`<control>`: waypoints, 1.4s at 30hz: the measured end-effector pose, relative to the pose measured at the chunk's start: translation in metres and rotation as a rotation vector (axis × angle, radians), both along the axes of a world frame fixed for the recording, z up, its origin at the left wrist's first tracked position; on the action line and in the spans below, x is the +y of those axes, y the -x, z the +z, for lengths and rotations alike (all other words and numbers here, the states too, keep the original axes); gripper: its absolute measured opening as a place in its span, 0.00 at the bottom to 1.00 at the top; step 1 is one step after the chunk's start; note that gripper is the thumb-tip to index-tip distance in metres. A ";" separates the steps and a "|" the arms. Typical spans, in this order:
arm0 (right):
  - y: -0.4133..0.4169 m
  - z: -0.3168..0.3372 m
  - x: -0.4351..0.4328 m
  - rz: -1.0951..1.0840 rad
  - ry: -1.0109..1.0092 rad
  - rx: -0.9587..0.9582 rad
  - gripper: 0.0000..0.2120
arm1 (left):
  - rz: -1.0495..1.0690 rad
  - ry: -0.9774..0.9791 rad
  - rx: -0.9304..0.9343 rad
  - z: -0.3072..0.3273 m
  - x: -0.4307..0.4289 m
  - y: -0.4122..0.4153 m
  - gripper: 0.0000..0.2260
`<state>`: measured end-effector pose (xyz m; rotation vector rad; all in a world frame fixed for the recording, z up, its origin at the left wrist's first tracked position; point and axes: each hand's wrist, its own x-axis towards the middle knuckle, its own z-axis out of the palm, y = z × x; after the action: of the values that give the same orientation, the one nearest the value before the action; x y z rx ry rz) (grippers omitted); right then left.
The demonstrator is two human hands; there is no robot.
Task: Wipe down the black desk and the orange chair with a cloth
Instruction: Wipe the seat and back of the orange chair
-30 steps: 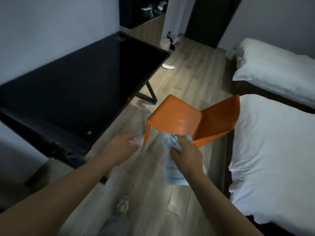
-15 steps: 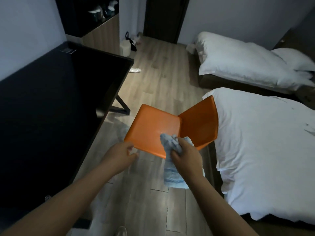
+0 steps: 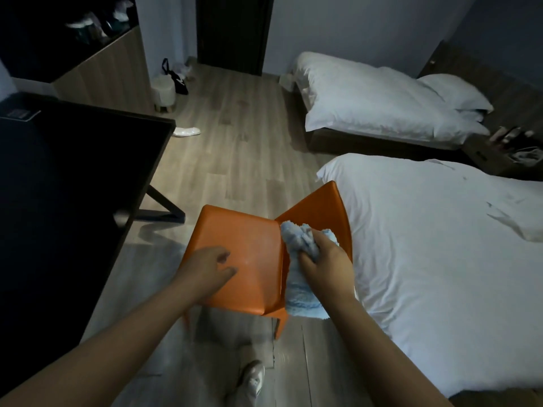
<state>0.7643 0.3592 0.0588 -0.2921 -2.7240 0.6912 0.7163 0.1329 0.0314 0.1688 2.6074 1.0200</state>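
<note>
The orange chair (image 3: 249,239) stands on the wood floor in front of me, its backrest toward the bed on the right. My right hand (image 3: 326,267) grips a bunched light blue cloth (image 3: 299,239) against the corner where seat and backrest meet; part of the cloth hangs down past the seat's right edge. My left hand (image 3: 202,271) hovers over the seat's near left part with fingers relaxed, holding nothing. The black desk (image 3: 67,183) fills the left side.
A white bed (image 3: 440,245) lies right behind the chair's backrest, a second bed (image 3: 376,98) farther back. A small white stool (image 3: 163,92), a black bag and a white slipper (image 3: 186,131) sit on the floor beyond the desk. My shoe (image 3: 252,380) shows below.
I have stepped closer to the chair. My right hand carried the cloth forward from the seat's front edge to the backrest corner. My left hand moved from beside the seat to over it.
</note>
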 end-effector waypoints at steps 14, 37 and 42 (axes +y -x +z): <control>0.181 -0.044 0.122 -0.063 -0.039 -0.017 0.14 | -0.082 -0.048 -0.080 -0.069 0.119 0.186 0.23; 0.224 -0.281 0.161 -0.193 -0.447 0.259 0.25 | -0.364 -0.429 0.544 -0.350 0.217 0.268 0.19; 0.231 -0.336 0.125 -0.157 -0.227 0.120 0.22 | -0.313 -0.304 0.499 -0.376 0.173 0.275 0.19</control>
<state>0.5334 0.4846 -0.2776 -0.3908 -2.5990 0.3421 0.4412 0.3063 -0.3442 0.9854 2.6893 1.3854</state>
